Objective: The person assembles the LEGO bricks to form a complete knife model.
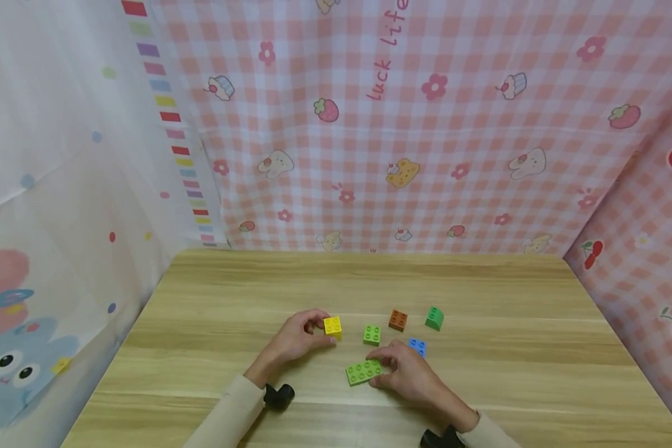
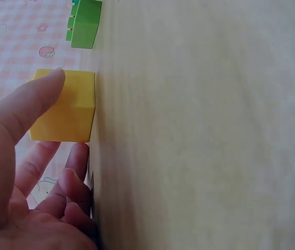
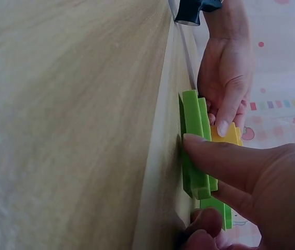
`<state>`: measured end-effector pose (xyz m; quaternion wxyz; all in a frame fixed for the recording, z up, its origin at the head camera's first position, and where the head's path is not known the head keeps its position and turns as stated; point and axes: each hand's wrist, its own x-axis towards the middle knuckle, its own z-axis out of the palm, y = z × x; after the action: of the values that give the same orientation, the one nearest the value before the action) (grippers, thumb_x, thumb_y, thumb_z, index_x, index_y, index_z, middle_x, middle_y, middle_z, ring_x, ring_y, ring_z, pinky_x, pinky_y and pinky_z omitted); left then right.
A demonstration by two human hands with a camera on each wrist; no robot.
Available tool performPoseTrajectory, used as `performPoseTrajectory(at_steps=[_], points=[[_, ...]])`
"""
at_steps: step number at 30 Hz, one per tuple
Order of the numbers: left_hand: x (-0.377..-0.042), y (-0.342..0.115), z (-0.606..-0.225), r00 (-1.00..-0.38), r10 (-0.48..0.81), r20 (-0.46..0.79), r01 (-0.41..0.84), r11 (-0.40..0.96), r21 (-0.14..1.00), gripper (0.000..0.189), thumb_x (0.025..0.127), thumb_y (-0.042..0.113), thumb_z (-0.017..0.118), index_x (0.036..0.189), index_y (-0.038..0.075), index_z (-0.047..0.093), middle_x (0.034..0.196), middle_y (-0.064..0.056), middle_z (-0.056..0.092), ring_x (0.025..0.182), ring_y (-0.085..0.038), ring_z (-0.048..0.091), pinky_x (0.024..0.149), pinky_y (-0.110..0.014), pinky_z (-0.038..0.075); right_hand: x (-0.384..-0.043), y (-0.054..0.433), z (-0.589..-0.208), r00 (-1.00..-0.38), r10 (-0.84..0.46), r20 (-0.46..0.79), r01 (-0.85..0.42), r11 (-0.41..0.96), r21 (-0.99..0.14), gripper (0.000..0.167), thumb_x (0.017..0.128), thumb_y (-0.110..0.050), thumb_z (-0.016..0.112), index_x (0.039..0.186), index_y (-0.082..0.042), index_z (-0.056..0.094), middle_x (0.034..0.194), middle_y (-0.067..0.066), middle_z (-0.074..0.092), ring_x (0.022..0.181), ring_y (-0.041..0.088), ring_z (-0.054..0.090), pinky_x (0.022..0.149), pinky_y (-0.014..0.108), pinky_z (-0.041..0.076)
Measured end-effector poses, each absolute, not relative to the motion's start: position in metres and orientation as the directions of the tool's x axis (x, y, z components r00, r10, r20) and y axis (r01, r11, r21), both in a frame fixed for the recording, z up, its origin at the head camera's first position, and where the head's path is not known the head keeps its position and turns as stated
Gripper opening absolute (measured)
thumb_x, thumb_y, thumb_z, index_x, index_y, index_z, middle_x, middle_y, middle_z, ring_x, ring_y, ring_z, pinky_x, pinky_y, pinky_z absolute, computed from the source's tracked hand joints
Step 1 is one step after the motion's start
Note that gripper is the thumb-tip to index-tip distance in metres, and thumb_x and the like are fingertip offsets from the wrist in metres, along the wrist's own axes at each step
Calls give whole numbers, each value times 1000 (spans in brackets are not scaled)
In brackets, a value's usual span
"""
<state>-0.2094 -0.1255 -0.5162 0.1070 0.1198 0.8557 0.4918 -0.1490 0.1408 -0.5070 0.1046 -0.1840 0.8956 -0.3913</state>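
Note:
My left hand (image 1: 298,339) is at the small yellow building brick (image 1: 333,326), thumb on its near side and fingers around the left and far sides. In the left wrist view the thumb lies across the yellow brick (image 2: 72,107), whose edge is at the tabletop. My right hand (image 1: 407,372) pinches the right end of a long light green brick (image 1: 363,372) between thumb and fingers. The right wrist view shows the thumb across the long green brick (image 3: 191,114); whether it touches the table is hard to tell.
Behind the hands stand a small light green brick (image 1: 372,335), a brown brick (image 1: 397,320) and a darker green brick with a curved side (image 1: 434,318). A blue brick (image 1: 417,346) is partly hidden behind the right hand. Patterned cloths (image 1: 369,137) border the wooden table (image 1: 229,292).

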Motion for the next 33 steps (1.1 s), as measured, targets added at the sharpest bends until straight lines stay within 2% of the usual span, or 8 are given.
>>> performPoseTrajectory(at_steps=[7, 11, 15, 19, 22, 25, 33], points=[[-210, -127, -518, -945, 323, -54, 119, 491, 863, 34, 78, 24, 85, 109, 18, 71, 87, 0, 60, 76, -16, 45, 68, -27, 36, -148, 142, -505, -917, -395, -63, -203, 595, -778, 35, 76, -21, 86, 108, -16, 74, 102, -2, 59, 82, 15, 47, 67, 25, 38], [-210, -127, -517, -941, 330, -70, 110, 496, 861, 34, 79, 25, 85, 110, 20, 71, 84, 0, 57, 77, -16, 46, 69, -29, 36, -149, 146, -509, -903, -428, -33, -239, 564, -791, 33, 78, -25, 85, 107, -18, 73, 97, -5, 60, 73, 11, 49, 62, 23, 40], [-209, -128, -516, -941, 327, -85, 92, 489, 867, 35, 80, 24, 84, 111, 20, 70, 88, 2, 60, 79, -17, 47, 71, -30, 37, -150, 148, -508, -896, -443, -42, -223, 529, -819, 39, 80, -26, 83, 115, -15, 70, 90, -4, 58, 68, 8, 49, 58, 22, 40], [-209, -128, -517, -939, 332, -93, 81, 474, 877, 35, 80, 23, 84, 110, 19, 69, 91, 0, 61, 82, -18, 48, 74, -32, 38, -152, 148, -504, -901, -432, -37, -209, 508, -835, 46, 82, -25, 82, 123, -12, 67, 96, -1, 60, 65, 8, 50, 55, 21, 40], [-209, -128, -517, -937, 336, -98, 77, 472, 878, 34, 80, 23, 84, 110, 19, 68, 92, -1, 60, 83, -18, 48, 75, -33, 38, -154, 148, -502, -901, -434, -6, -238, 507, -828, 47, 82, -27, 81, 125, -12, 67, 104, -2, 61, 67, 9, 50, 56, 21, 42], [-209, -129, -517, -936, 337, -97, 79, 471, 878, 34, 80, 23, 84, 109, 19, 68, 93, 0, 62, 83, -18, 48, 74, -32, 38, -156, 147, -498, -900, -435, 26, -267, 505, -821, 44, 82, -29, 81, 123, -15, 69, 105, -4, 60, 69, 9, 49, 58, 21, 42], [-209, -128, -517, -936, 339, -97, 69, 445, 893, 34, 78, 20, 85, 108, 16, 69, 96, -2, 64, 82, -18, 47, 73, -31, 36, -166, 144, -488, -910, -406, 78, -286, 483, -828, 37, 84, -27, 79, 119, -21, 69, 95, -4, 56, 73, 11, 49, 63, 21, 43]])
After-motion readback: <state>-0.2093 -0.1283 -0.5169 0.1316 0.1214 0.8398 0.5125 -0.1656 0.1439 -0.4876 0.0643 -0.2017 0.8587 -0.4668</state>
